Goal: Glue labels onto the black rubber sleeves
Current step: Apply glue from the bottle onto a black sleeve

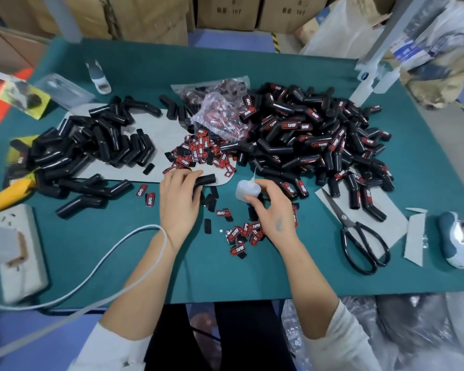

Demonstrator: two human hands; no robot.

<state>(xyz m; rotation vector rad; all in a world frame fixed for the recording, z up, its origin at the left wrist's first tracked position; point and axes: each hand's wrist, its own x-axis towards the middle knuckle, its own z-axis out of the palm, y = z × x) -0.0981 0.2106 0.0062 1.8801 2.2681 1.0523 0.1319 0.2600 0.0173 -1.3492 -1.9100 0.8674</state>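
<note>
Table cover (252,269): teal green, plain. Unlabelled rubber sleeves (97,140), left pile: glossy black throughout. Labelled sleeves (311,135), right pile: black, each bearing a red-and-black patch with white lettering. Loose labels (198,153): red and black, white "TAPER" text. Glue bottle (245,189): translucent white. Scissors (359,236): black handles, grey blades. Utility knife (6,195): yellow. Power strip (19,253): white. Cable (105,263): white. Card sheet (166,129) under the piles: pale grey. Sleeve cuffs (340,341): off-white.
</note>
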